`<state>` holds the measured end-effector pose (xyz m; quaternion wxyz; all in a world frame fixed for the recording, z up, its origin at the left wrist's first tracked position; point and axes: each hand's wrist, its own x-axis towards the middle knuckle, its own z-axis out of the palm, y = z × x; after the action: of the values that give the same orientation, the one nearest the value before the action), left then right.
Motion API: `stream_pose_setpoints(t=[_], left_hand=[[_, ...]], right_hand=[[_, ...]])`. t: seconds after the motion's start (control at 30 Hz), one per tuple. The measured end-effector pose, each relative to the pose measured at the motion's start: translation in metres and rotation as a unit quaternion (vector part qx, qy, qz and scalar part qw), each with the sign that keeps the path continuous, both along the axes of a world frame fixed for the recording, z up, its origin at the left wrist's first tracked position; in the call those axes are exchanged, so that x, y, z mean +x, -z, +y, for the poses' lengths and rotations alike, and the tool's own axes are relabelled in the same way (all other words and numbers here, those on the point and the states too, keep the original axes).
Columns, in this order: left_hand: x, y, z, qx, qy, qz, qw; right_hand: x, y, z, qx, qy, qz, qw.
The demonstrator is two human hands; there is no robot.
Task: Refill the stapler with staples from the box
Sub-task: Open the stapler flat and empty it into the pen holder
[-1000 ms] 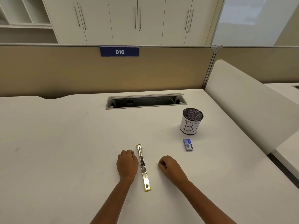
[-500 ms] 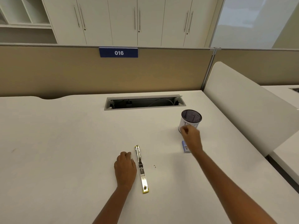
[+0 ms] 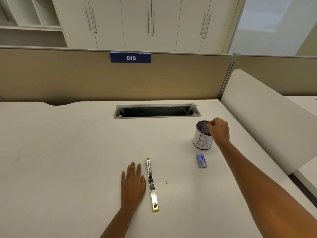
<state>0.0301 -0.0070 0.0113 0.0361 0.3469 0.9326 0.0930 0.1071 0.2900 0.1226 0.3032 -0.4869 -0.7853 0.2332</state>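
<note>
The stapler (image 3: pixel 151 184) lies swung open flat on the white desk, a long silver strip with a yellow end toward me. My left hand (image 3: pixel 133 185) rests flat on the desk just left of it, holding nothing. A small blue staple box (image 3: pixel 201 160) lies to the right, closed as far as I can see. My right hand (image 3: pixel 219 130) hovers over the rim of the black mesh cup (image 3: pixel 201 138), fingertips pinched together. Anything between them is too small to see. One loose bent staple (image 3: pixel 166 182) lies right of the stapler.
The mesh cup carries a white label with handwritten letters. An open cable slot (image 3: pixel 157 111) is set into the desk behind. A beige partition (image 3: pixel 68 79) closes the back, and a white side panel (image 3: pixel 267 114) rises on the right.
My right hand left the spot beside the stapler, passed over the staple box and now sits above the mesh cup. My left hand went from curled to flat.
</note>
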Motion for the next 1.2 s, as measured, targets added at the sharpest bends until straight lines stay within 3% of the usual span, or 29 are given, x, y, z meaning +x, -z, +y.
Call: stream_pose_setpoints(t=[0.3,0.47,0.8,0.97,1.2], left_hand=[[0.001,-0.004,0.002,0.022,-0.023,0.001,0.999],[0.0,0.0,0.002,0.036,-0.029,-0.005,0.999],[-0.005,0.009,0.004,0.079,-0.036,-0.008,0.996],[-0.009,0.023,0.005,0.118,-0.039,-0.001,0.992],[-0.012,0.026,0.006,0.101,-0.034,-0.024,0.994]], right_hand=[[0.001,0.012,-0.008,-0.027,-0.006,0.045,0.999],[0.002,0.038,-0.048,-0.034,-0.064,0.053,0.996],[0.006,0.097,-0.127,-0.125,-0.238,-0.124,0.955],[0.005,0.1,-0.147,-0.108,-0.269,-0.173,0.941],[0.004,0.102,-0.159,-0.056,-0.277,-0.236,0.93]])
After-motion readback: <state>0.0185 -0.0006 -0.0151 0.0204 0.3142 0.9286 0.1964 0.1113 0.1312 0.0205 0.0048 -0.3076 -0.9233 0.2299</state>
